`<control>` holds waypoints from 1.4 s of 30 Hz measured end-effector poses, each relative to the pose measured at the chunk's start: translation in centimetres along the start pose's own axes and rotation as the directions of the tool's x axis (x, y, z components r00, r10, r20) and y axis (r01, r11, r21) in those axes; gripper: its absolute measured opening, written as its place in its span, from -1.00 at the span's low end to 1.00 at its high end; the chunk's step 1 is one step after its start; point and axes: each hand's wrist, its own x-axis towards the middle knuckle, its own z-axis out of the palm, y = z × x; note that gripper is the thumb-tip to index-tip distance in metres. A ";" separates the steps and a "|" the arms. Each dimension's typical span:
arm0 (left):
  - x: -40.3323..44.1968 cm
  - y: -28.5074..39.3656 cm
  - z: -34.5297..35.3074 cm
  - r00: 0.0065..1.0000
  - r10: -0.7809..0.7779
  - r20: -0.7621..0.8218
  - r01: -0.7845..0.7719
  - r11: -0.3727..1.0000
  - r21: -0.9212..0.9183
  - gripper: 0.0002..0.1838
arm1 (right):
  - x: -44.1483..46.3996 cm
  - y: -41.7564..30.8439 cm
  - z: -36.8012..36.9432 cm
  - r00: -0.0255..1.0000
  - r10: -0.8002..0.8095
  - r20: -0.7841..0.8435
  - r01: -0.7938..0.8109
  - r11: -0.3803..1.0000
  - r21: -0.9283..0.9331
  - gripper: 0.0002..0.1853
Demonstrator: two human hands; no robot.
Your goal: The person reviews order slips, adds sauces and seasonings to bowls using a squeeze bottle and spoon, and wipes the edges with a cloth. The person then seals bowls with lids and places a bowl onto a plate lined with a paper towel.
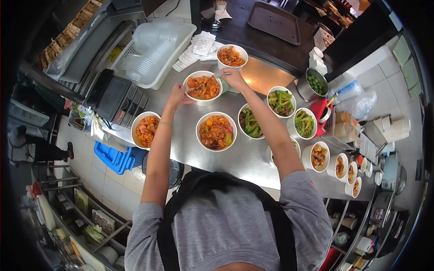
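Note:
My left hand (179, 96) is at the left side of a white bowl of orange-red food (204, 87), its fingers against the rim and wall. Over the bowl's upper right rim, my right hand (231, 78) pinches a thin utensil whose tip reaches toward the food. Another bowl of the same food (231, 56) stands just beyond. Closer to my body is a bowl with red and green pieces (216, 132), and at the left one more orange-filled bowl (146, 130). A green cloth-like item (231, 86) shows partly below my right hand.
Bowls of green vegetables (281, 102) stand right of centre on the steel counter (181, 147), with smaller filled bowls (318, 156) beyond. A white basket of plastic containers (156, 81) and paper slips (201, 46) lie at the back left. A dark tray (274, 21) rests behind. A person's dark-clothed legs (49, 152) show far left.

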 end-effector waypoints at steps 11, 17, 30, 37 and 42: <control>-0.4 -1.9 3.9 0.988 -0.069 0.140 0.072 0.997 -0.018 -0.66 | -3.2 -0.6 6.9 0.980 0.066 -0.187 -0.005 0.951 0.308 -0.73; -2.8 -3.0 2.4 0.768 0.163 0.619 -0.494 0.767 0.410 -0.80 | -3.3 -3.5 0.1 0.976 -0.039 -0.214 0.131 0.891 0.435 -0.76; -4.6 4.5 -1.1 0.606 0.663 0.439 -0.506 -0.105 0.856 -0.66 | -17.4 -10.1 1.4 0.960 -0.059 -0.274 0.182 0.877 0.445 -0.77; -11.5 2.7 8.4 0.356 0.239 0.903 -0.856 0.470 0.213 -0.53 | -26.0 -9.5 5.5 0.805 0.060 -0.591 0.367 0.731 0.575 -0.83; -8.8 -0.3 10.0 0.593 -0.180 0.784 -0.305 0.852 0.426 -0.60 | -33.0 -6.9 5.8 0.704 0.228 -0.673 0.469 0.562 0.681 -0.80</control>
